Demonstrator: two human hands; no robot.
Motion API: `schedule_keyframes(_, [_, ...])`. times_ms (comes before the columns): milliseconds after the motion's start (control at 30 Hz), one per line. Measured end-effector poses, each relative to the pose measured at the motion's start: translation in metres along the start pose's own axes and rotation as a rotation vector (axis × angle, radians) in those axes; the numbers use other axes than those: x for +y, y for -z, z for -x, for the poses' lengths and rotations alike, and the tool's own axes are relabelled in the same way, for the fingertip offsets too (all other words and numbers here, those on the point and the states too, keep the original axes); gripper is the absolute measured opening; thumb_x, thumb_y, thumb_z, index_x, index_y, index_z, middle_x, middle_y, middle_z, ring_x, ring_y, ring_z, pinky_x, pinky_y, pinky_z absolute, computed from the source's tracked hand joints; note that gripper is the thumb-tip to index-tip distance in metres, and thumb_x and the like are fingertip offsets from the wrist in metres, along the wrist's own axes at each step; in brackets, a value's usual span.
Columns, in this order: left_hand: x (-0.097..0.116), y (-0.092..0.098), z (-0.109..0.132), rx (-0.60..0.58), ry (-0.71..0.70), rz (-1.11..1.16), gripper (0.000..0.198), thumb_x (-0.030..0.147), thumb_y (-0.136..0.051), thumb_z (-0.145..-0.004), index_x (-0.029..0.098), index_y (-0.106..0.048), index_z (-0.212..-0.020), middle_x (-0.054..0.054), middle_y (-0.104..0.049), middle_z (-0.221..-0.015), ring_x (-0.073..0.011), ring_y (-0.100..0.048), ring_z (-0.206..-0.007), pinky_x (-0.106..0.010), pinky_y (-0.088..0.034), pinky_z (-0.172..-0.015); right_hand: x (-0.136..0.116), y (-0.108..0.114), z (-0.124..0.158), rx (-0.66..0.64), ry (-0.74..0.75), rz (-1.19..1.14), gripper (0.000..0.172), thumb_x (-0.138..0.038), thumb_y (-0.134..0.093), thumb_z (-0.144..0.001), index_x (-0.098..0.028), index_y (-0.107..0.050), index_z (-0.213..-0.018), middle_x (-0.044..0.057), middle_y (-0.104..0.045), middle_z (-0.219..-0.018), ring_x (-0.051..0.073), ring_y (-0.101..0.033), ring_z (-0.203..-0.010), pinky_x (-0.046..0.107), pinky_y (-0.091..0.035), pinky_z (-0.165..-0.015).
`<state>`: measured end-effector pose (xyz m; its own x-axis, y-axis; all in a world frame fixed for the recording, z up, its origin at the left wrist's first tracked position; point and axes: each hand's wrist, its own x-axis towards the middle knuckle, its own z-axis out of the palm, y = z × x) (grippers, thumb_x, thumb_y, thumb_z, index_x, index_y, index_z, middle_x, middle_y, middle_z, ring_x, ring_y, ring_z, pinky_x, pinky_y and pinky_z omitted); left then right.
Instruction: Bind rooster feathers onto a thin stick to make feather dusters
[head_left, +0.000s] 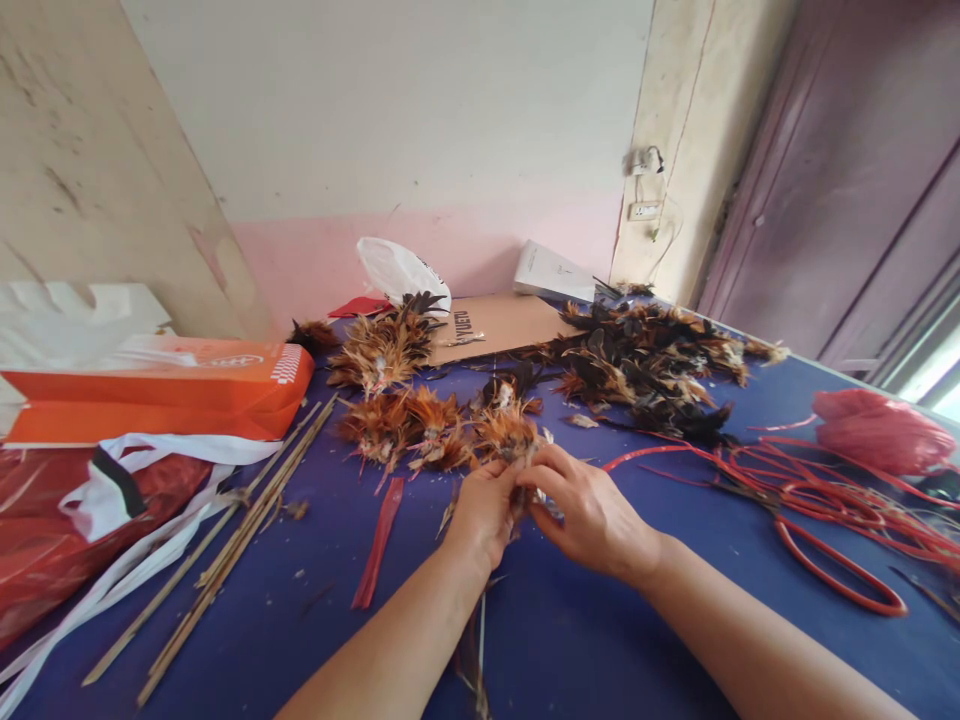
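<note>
A bunch of orange-brown feathers (508,432) is gripped at its base by my left hand (476,510), with the tips pointing away from me. My right hand (596,510) meets it from the right, fingers curled and pinching at the pale lower end of the same bunch. The exact fingertip contact is partly hidden. Just beyond my hands lie small feather bundles (435,418), and a larger tan bundle (382,350) sits behind them. A flat red plastic strip (379,545) rests left of my left hand.
Loose dark feathers (645,365) are heaped at the back right, beside a cardboard sheet (517,325). At right are red-handled scissors (847,575), tangled red plastic strips (832,495) and a pink twine bundle (881,430). Thin sticks (240,540) and an orange bag (165,400) occupy the left.
</note>
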<state>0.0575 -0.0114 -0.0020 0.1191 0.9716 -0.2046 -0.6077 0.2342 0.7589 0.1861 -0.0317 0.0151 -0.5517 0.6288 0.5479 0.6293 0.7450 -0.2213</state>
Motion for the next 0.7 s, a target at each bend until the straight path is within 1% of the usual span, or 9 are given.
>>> schedule_keyframes(100, [0.000,0.002,-0.002,-0.008,0.014,0.023,0.014,0.016,-0.071,-0.059,0.010,-0.063,-0.070,-0.002,-0.061,-0.058,-0.0075,-0.054,-0.050,-0.017,-0.042,-0.048,0.001,-0.003,0.000,0.000,0.044,0.042,0.021,-0.011,-0.045,-0.076,-0.018,-0.055,-0.094,0.007,-0.051,-0.093,0.014,-0.050,-0.080,0.026,-0.042,-0.070])
schedule_keyframes(200, [0.000,0.003,-0.002,-0.023,0.025,0.007,0.015,0.016,-0.070,-0.060,0.009,-0.064,-0.071,-0.003,-0.063,-0.061,-0.0076,-0.054,-0.050,-0.017,-0.042,-0.049,0.000,-0.007,0.000,0.038,0.000,0.027,0.014,-0.015,-0.045,-0.079,-0.018,-0.058,-0.084,0.006,-0.051,-0.090,0.013,-0.050,-0.076,0.025,-0.042,-0.069])
schedule_keyframes(333, [-0.002,0.002,0.000,-0.077,-0.001,-0.021,0.014,0.017,-0.072,-0.058,0.009,-0.063,-0.065,-0.002,-0.061,-0.057,-0.0076,-0.054,-0.050,-0.017,-0.043,-0.050,0.001,-0.012,-0.001,0.175,-0.181,-0.165,0.014,-0.019,-0.047,-0.080,-0.019,-0.061,-0.079,0.005,-0.052,-0.085,0.012,-0.051,-0.072,0.023,-0.043,-0.065])
schedule_keyframes(400, [-0.002,0.002,0.000,-0.068,0.009,-0.040,0.014,0.017,-0.072,-0.059,0.009,-0.062,-0.064,-0.003,-0.061,-0.057,-0.0079,-0.055,-0.051,-0.018,-0.044,-0.052,0.005,-0.013,-0.002,0.251,-0.301,-0.275,0.011,-0.021,-0.049,-0.078,-0.019,-0.060,-0.077,0.003,-0.052,-0.080,0.012,-0.051,-0.068,0.023,-0.043,-0.061])
schedule_keyframes(467, [-0.003,0.002,0.000,-0.057,0.025,-0.067,0.014,0.018,-0.071,-0.060,0.009,-0.063,-0.066,-0.003,-0.061,-0.057,-0.0081,-0.056,-0.051,-0.018,-0.044,-0.052,0.010,-0.013,-0.003,0.294,-0.417,-0.356,0.011,-0.024,-0.051,-0.077,-0.018,-0.057,-0.072,0.002,-0.052,-0.074,0.011,-0.050,-0.063,0.022,-0.042,-0.058])
schedule_keyframes(567, [-0.002,0.001,0.001,-0.066,0.030,-0.118,0.016,0.020,-0.071,-0.061,0.009,-0.064,-0.070,-0.004,-0.062,-0.057,-0.0085,-0.057,-0.052,-0.017,-0.044,-0.052,0.017,-0.015,-0.003,0.301,-0.551,-0.440,0.012,-0.027,-0.051,-0.075,-0.017,-0.055,-0.069,0.001,-0.053,-0.068,0.011,-0.049,-0.058,0.023,-0.041,-0.055])
schedule_keyframes(700, [-0.002,-0.001,0.004,-0.072,0.004,-0.189,0.017,0.022,-0.072,-0.061,0.009,-0.065,-0.070,-0.005,-0.063,-0.059,-0.0085,-0.057,-0.052,-0.017,-0.044,-0.052,0.020,-0.017,-0.005,0.301,-0.640,-0.534,0.014,-0.030,-0.052,-0.073,-0.017,-0.055,-0.070,0.001,-0.056,-0.064,0.012,-0.049,-0.058,0.023,-0.041,-0.055])
